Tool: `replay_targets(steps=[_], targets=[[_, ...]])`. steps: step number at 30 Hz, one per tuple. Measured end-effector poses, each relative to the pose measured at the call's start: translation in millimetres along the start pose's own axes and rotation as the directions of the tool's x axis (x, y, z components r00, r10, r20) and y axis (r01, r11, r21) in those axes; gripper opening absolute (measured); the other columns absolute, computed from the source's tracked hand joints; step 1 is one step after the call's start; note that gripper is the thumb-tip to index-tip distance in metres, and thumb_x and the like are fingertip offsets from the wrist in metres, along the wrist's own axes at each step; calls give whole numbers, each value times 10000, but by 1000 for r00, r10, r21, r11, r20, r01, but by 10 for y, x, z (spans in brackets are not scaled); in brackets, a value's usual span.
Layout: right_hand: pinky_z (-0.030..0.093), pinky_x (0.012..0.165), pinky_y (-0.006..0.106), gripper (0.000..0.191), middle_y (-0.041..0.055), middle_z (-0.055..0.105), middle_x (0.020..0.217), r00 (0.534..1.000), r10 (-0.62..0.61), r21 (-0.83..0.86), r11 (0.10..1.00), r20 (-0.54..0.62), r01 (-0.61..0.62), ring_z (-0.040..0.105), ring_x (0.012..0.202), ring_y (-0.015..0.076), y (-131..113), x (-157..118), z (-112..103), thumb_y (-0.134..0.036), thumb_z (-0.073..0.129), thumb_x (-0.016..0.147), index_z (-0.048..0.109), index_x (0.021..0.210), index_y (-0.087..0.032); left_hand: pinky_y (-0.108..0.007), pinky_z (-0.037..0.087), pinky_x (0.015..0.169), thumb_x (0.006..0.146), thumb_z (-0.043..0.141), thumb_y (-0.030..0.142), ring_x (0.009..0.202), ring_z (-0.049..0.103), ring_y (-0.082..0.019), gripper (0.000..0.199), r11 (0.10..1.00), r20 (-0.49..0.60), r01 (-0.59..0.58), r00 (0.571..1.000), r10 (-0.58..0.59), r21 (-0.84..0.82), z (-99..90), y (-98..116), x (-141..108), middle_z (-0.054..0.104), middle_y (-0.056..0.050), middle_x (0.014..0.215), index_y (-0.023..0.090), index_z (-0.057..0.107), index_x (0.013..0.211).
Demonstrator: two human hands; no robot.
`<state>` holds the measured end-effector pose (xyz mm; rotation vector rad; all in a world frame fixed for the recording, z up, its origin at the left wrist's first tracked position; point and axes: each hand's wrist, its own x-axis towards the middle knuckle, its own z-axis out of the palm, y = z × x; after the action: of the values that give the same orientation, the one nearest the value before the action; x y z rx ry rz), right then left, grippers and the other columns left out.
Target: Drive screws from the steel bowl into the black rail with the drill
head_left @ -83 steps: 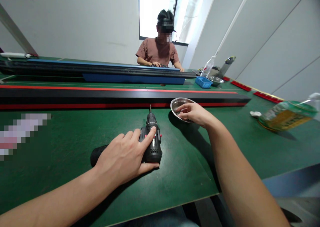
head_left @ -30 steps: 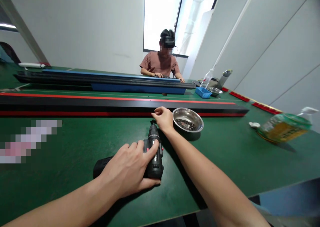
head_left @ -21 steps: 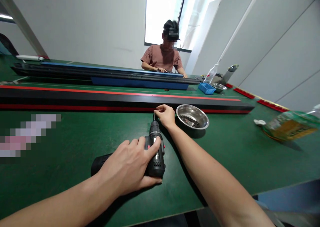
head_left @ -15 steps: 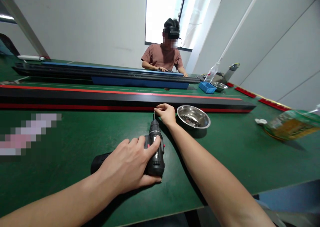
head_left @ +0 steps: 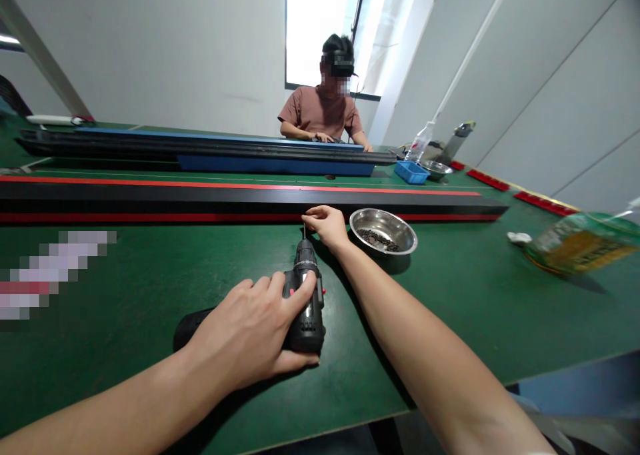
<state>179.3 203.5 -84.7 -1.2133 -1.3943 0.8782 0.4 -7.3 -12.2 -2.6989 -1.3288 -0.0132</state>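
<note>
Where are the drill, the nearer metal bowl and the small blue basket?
Drill (head_left: 308, 325), head view: rear housing.
Nearer metal bowl (head_left: 387, 222), head view: inner back wall.
Small blue basket (head_left: 412, 175), head view: front wall.

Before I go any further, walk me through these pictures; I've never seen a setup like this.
There is no robot here: you see a person's two bare hands, filmed by one camera worn on that person's head, looking forward and down. The left hand holds a black power drill on its side on a green table. The right hand has its fingertips at the drill bit; any small piece between them is too tiny to tell. Nearby are a metal bowl of small dark pieces and a long black-and-red bar. Another person sits opposite.
</note>
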Motion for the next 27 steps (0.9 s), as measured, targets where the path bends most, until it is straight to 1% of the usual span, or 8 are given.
replay_targets(steps=[3,7,11,13,17,22,24,27], targets=[[568,686,290,181,49,742,750,1000,-2,7,1000,2,2,686,685,165,-19,-10,2,-257,822,740,748,865,-149,-450,519,776,825,517,799,901,648,-323,956,1000,3,3,1000,-3,5,11,1,-1,628,-109,1053,249,312,1580],[551,628,264,110,46,733,718,1000,1,36,999,7,-1,675,646,154,-87,-44,8,-234,785,774,742,824,-146,-455,522,780,817,525,803,893,649,-323,967,1000,6,11,1000,-11,6,3,0,-5,626,-110,1058,253,306,1581],[543,604,242,50,47,743,720,1000,30,80,996,-6,-29,682,637,145,-137,-65,26,-194,737,801,733,808,-145,-456,524,773,816,524,806,886,649,-325,976,1000,9,12,1000,-12,13,-5,-3,6,625,-111,1058,249,297,1585],[543,603,237,53,52,752,732,999,46,108,993,-17,-44,687,639,142,-131,-61,38,-194,712,819,727,804,-146,-453,523,775,813,522,811,887,648,-324,982,1000,8,12,1000,-12,13,-4,-3,11,624,-110,1057,251,293,1586],[534,580,228,165,71,759,759,998,65,154,986,-17,-62,690,623,139,-85,-39,43,-271,651,889,711,800,-145,-437,516,771,806,520,819,884,647,-316,984,1000,16,17,1000,-17,16,-3,1,6,623,-109,1044,255,301,1582],[479,488,224,384,76,752,767,996,79,17,997,-44,-78,654,522,131,-58,-26,14,-473,552,968,715,815,-161,-447,522,784,808,524,814,899,647,-320,981,1000,17,19,1000,-19,1,-2,3,2,624,-111,1057,259,299,1584],[487,499,232,476,77,746,747,998,65,-3,998,-26,-65,630,493,122,-59,-27,12,-543,509,982,730,805,-160,-453,525,796,811,528,808,912,648,-323,978,1000,23,17,1000,-17,-10,0,3,6,625,-113,1064,258,299,1585],[512,535,250,589,96,749,738,999,35,10,999,33,-35,647,529,141,-53,-30,22,-630,463,980,755,793,-154,-459,529,823,809,534,806,939,651,-327,982,999,28,19,999,-18,-28,5,0,10,627,-119,1078,258,296,1588]])
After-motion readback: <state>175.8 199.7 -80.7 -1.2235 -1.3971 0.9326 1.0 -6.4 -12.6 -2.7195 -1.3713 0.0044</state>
